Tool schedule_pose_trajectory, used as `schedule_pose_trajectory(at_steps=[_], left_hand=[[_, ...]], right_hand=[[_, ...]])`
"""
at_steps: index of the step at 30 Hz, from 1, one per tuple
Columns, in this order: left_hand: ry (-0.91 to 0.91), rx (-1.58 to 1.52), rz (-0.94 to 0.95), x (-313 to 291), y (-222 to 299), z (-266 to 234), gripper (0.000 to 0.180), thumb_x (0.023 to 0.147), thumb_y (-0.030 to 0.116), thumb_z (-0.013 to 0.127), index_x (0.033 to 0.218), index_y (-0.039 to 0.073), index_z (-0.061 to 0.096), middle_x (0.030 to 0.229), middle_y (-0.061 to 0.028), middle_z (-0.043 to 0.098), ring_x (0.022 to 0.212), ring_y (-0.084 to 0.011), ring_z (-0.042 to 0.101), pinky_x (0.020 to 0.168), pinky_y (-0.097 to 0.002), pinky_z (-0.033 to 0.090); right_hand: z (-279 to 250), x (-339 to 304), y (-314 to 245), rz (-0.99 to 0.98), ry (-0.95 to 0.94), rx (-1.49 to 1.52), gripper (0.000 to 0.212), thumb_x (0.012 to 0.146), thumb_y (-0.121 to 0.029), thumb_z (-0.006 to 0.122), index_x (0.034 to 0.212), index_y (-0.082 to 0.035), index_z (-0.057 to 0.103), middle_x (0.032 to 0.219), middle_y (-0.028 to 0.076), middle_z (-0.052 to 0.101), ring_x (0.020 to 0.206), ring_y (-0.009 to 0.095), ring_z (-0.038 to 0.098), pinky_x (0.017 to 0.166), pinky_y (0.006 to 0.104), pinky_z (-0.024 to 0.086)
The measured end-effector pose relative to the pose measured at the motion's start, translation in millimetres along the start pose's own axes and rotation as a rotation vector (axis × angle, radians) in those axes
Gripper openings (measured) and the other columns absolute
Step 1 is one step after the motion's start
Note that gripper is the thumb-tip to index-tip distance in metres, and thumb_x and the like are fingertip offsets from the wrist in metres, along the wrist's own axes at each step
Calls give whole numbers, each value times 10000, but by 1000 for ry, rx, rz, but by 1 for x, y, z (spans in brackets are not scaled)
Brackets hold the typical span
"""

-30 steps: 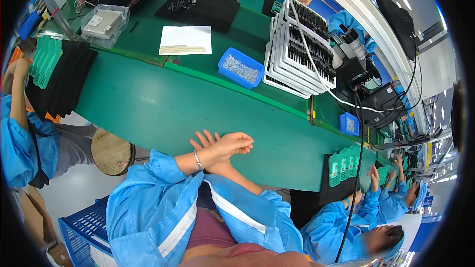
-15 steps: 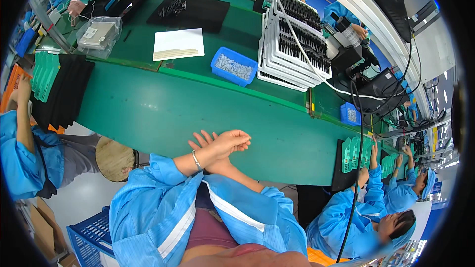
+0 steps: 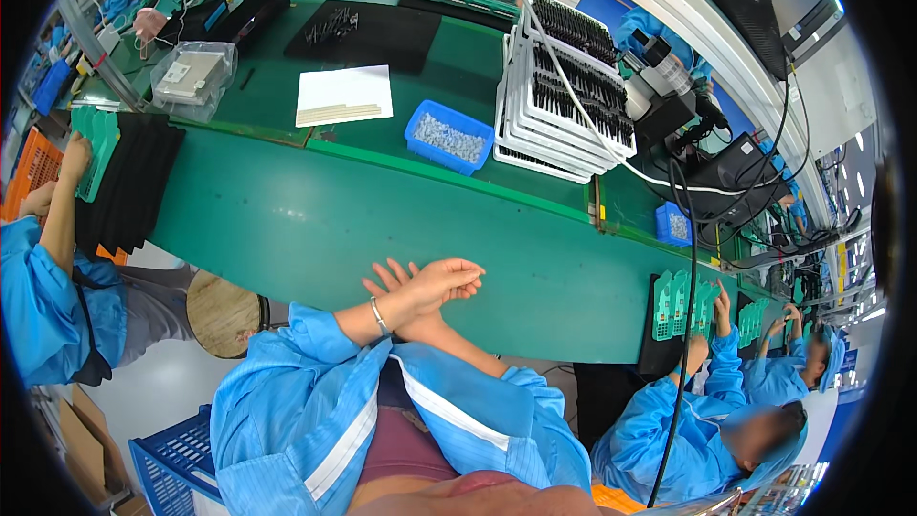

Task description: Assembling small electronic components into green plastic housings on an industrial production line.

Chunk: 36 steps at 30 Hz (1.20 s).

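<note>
My forearms cross at the wrists above the near edge of the green bench (image 3: 315,201). On top, my left hand (image 3: 441,284) points right, with a silver bracelet (image 3: 379,314) at its wrist. Its fingers are curled in, the thumb against them, and no object shows in them. Beneath it my right hand (image 3: 390,277) points to the left, largely covered. Its visible fingers are stretched and apart, holding nothing. Beyond both hands stands a blue bin (image 3: 414,144) of small pale parts.
Stacked white trays (image 3: 564,158) of black parts rise at the back right. A white sheet (image 3: 339,86), a black mat (image 3: 401,43) and a bagged box (image 3: 196,72) lie further back. Co-workers handle green boards (image 3: 97,148) at left and green panels (image 3: 673,306) at right. A dark cable (image 3: 680,401) hangs at right.
My hands stay crossed, almost unmoved. Across the bench, a co-worker's hand has shifted left and a long green board now shows there. The left co-worker's hand has moved onto the green boards.
</note>
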<state>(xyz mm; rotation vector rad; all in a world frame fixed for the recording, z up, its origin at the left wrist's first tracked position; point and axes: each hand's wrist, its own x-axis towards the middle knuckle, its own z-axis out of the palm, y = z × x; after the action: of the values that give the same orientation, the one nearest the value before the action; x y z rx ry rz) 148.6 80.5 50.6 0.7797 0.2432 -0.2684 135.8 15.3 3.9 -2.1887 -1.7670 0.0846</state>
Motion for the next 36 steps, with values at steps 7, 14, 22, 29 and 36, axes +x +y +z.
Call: schedule_pose_trajectory(at_steps=[7,14,22,29,36], left_hand=[[-20,-8,-16,2,-5,-2,254,930,194,544,1112,17,559,934,-44,603,811,-95,581,746,-224,492],[-16,-5,-13,-2,-2,1,248,933,198,539,1105,21,559,935,-43,601,812,-93,581,736,-222,494],[-19,-12,-9,-2,-2,1,246,933,192,538,1108,21,558,940,-44,601,811,-95,581,738,-223,494],[-33,-18,-1,-2,-3,2,249,929,180,544,1117,16,556,949,-51,602,814,-100,581,746,-224,495],[-30,-28,-6,-2,-2,3,251,918,166,559,1110,4,551,969,-65,599,839,-112,589,762,-231,499]], right_hand=[[1,-2,-3,12,-13,-33,524,902,-432,309,1398,-262,327,1485,70,271,1360,291,255,1105,516,151],[1,-2,-4,2,-11,-35,516,911,-436,296,1398,-266,325,1491,67,256,1365,280,246,1107,513,146],[-4,0,-5,-1,-2,-46,507,915,-432,293,1394,-269,330,1493,63,250,1367,279,242,1106,511,148],[-4,-3,-4,-4,-6,-50,504,916,-423,300,1393,-263,331,1492,69,252,1366,287,240,1105,514,146],[-7,-2,-4,-4,17,-7,498,915,-413,307,1386,-256,347,1486,74,264,1360,291,250,1103,519,149]])
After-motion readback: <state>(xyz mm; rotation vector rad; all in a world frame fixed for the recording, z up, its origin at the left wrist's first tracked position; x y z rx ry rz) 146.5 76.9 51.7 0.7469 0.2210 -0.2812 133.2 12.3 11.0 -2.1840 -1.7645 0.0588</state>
